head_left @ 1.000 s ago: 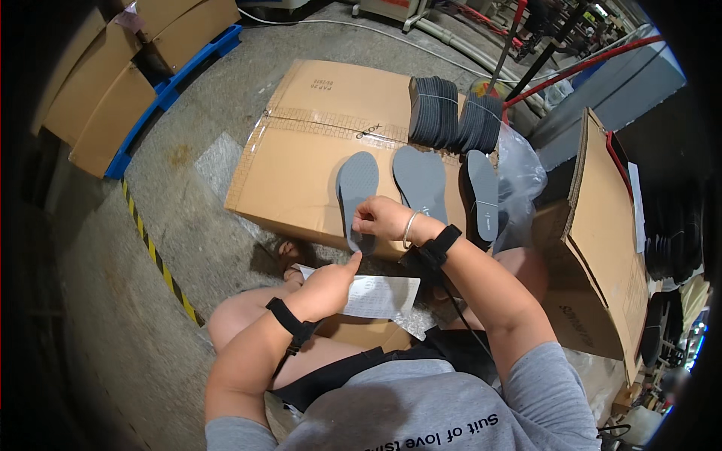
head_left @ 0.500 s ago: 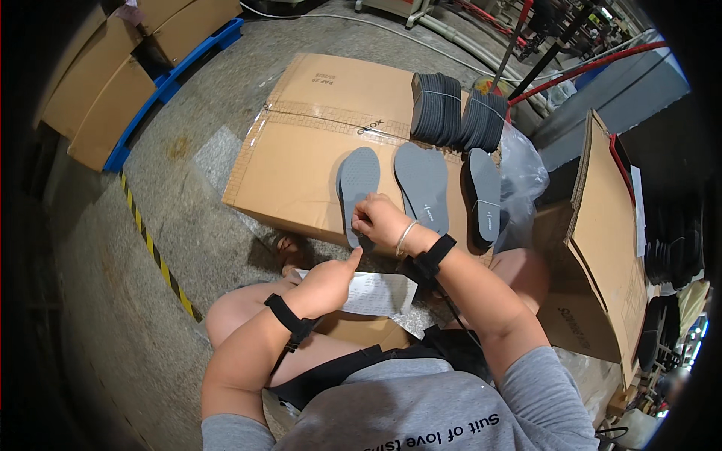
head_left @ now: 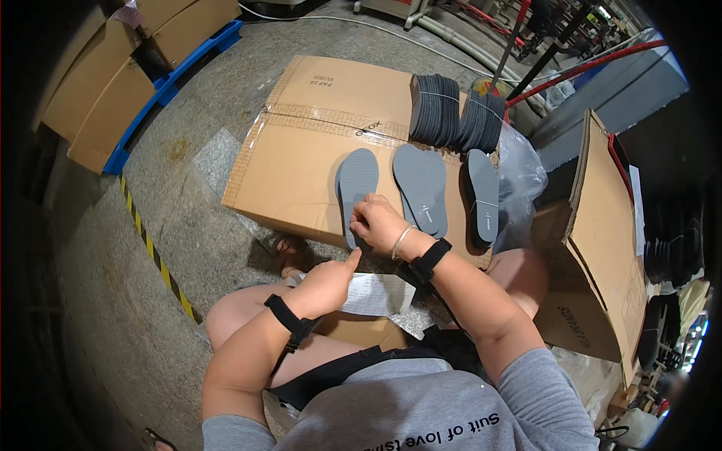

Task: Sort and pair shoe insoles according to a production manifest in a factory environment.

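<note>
My right hand is over the heel end of a pair of grey insoles, fingertips pinched together. Whatever is between those fingertips is too small or hidden to name. Just below, my left hand has one finger stretched toward the same heel, its other fingers curled out of sight. A white printed sheet of paper shows on both sides of the left hand, which appears to hold it. Right of my right hand lie two overlapping grey insoles and a banded stack of grey insoles.
The insoles lie on a large taped cardboard box. Two banded bundles of dark insoles stand at its far right, beside clear plastic. An open carton is at right. Boxes sit on a blue pallet at far left.
My right hand has shifted very slightly and stays pinched at the heel. The left hand keeps its place. Part of a foot now shows at the lower left edge.
</note>
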The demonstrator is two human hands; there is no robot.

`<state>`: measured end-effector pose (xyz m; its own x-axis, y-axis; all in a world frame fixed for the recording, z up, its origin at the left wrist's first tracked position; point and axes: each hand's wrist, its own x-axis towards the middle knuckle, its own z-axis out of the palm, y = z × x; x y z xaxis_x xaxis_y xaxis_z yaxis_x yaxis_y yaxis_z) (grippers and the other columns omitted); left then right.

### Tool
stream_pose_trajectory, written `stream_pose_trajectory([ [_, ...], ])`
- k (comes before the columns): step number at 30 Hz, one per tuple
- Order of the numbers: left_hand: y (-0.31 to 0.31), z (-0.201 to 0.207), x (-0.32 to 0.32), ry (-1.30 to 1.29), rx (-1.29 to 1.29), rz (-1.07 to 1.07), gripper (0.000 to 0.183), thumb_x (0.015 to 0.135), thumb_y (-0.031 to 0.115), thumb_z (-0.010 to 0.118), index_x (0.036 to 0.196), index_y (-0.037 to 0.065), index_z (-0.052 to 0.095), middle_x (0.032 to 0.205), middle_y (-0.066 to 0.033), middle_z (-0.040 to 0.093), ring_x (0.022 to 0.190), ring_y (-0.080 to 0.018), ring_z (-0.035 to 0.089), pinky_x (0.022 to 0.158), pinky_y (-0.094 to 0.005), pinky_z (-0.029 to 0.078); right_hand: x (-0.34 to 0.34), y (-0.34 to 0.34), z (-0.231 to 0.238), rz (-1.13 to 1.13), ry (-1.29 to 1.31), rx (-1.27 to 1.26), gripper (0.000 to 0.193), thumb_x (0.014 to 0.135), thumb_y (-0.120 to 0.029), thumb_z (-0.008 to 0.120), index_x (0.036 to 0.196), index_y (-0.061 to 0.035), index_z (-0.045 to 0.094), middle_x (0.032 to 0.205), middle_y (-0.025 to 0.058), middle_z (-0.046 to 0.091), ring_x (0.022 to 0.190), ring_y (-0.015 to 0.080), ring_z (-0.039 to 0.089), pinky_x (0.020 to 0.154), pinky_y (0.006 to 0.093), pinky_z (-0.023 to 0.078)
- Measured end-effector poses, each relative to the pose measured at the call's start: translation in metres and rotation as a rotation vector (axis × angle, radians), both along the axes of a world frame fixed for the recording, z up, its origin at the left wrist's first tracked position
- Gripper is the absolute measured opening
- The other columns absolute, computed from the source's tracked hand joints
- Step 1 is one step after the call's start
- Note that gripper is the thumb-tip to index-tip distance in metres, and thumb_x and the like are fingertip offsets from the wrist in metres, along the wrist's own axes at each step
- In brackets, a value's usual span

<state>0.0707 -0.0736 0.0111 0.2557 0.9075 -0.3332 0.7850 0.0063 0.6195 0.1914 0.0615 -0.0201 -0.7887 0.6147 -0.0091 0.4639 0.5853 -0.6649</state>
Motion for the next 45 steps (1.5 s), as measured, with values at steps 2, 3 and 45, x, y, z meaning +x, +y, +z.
stream_pose_trajectory([
  [2, -0.001, -0.002, -0.001, -0.006, 0.01, 0.003, 0.06, 0.069, -0.008, 0.046, 0.128, -0.009, 0.034, 0.078, -0.028, 0.06, 0.076, -0.0408, 0.06, 0.069, -0.046, 0.047, 0.0, -0.001, 0.001, -0.003, 0.0, 0.006, 0.013, 0.074, -0.012, 0.065, 0.078, -0.0022, 0.058, 0.083, 0.0157, 0.053, 0.085, 0.0328, 0.05, 0.078, 0.0378, 0.042],
  [3, -0.001, -0.003, -0.002, -0.01, 0.015, 0.006, 0.055, 0.075, -0.002, 0.047, 0.128, -0.008, 0.034, 0.078, -0.0265, 0.059, 0.075, -0.0399, 0.059, 0.068, -0.046, 0.046, -0.001, -0.001, 0.003, 0.002, 0.0, -0.002, 0.014, 0.073, -0.013, 0.066, 0.077, -0.0021, 0.058, 0.083, 0.0158, 0.053, 0.085, 0.0328, 0.05, 0.078, 0.0376, 0.042],
  [45, 0.013, 0.005, -0.011, 0.066, 0.336, -0.003, 0.016, 0.082, 0.01, 0.054, 0.09, -0.001, 0.062, 0.079, -0.0195, 0.061, 0.076, -0.0352, 0.059, 0.067, -0.0393, 0.047, 0.053, -0.036, 0.029, 0.017, 0.065, -0.324, 0.013, 0.078, -0.01, 0.061, 0.085, 0.0002, 0.059, 0.074, 0.0145, 0.063, 0.068, 0.0279, 0.061, 0.063, 0.0335, 0.048],
])
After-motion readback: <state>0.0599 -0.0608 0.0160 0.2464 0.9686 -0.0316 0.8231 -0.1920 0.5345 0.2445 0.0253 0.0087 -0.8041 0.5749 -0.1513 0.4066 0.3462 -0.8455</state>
